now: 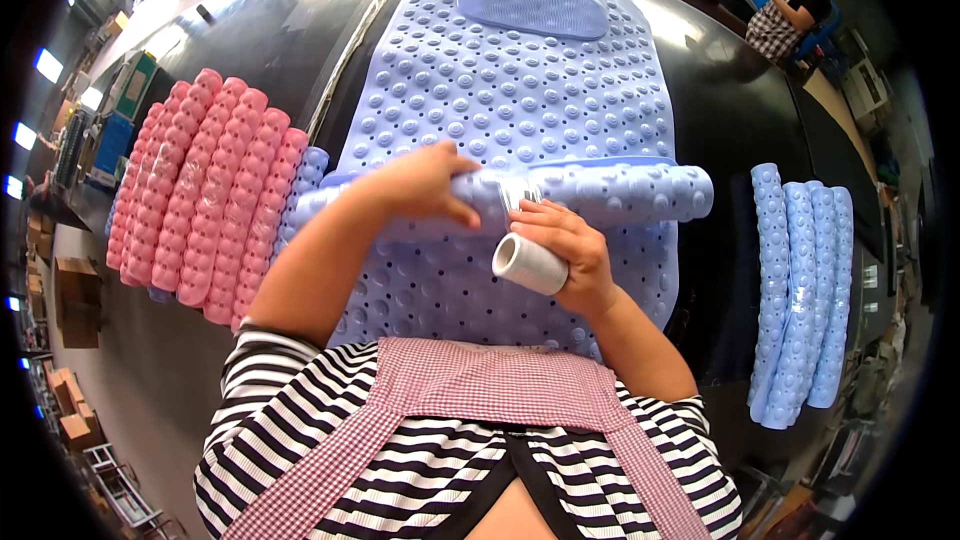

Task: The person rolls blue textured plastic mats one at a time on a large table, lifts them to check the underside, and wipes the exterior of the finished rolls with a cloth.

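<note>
Pressing down with the left hand (425,183), fingers curled over a rolled pale-blue rubber bath mat with raised bumps (600,195), roll lying crosswise on a flat pale-blue studded mat with small drain holes (520,80). Gripping with the right hand (565,250) a small white-cored roll of clear film tape (528,264), fingers closed round it, fingertips touching the roll where a shiny band of clear film is wrapping it at mid-length. Showing soft, pliable material; domed studs in regular rows; smooth oval cushion patch at the flat mat's far end.

Lying to the left: stack of pink bumpy rolled mats in glossy clear wrap (205,190), packed side by side, one blue roll at its edge. Lying to the right, well apart: bundle of pale-blue rolled mats, wrapped likewise (800,290).

Resting all on a dark glossy worktable (250,30). Sitting at far right, another person in checked apron (790,10). Standing along the left floor, brown cardboard boxes (75,290).
</note>
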The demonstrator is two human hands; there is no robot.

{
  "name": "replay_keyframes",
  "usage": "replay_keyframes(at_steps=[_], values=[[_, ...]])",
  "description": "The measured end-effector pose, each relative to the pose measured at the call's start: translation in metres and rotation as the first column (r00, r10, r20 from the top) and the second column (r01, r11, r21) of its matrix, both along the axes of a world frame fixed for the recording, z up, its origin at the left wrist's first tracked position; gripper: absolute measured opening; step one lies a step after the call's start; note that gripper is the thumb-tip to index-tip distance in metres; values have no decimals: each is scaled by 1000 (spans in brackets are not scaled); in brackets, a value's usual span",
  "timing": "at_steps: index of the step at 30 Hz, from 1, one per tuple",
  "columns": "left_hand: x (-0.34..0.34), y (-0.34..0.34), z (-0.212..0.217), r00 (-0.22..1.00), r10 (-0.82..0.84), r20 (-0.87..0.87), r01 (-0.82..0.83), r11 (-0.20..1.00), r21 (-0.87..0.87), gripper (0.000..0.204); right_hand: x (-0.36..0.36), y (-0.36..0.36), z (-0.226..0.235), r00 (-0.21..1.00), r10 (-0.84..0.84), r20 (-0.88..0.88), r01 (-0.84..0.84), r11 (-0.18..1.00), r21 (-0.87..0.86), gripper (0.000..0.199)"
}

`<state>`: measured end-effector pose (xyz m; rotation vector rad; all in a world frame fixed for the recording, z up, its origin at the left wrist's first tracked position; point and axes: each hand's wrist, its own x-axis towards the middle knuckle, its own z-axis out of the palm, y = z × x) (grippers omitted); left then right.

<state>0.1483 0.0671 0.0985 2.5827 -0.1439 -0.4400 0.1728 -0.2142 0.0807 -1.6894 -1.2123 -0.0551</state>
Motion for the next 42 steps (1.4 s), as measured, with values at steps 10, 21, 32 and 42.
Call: replay_keyframes(at_steps=[10, 21, 32, 42], values=[[52, 15, 4, 509, 273, 816, -328, 938, -110, 28, 72, 41, -43, 983, -40, 182, 66, 988, -141, 33], [75, 19, -74, 726, 48, 686, -229, 957, 176, 85, 232, 146, -26, 851, 76, -520, 35, 979, 199, 19], [175, 79, -34, 905, 85, 418, -228, 924, 307, 107, 237, 154, -55, 960, -93, 266, 117, 990, -76, 28], [199, 86, -19, 941, 39, 336, -169, 915, 366, 88, 127, 1, -13, 865, 19, -501, -187, 939, -288, 32]])
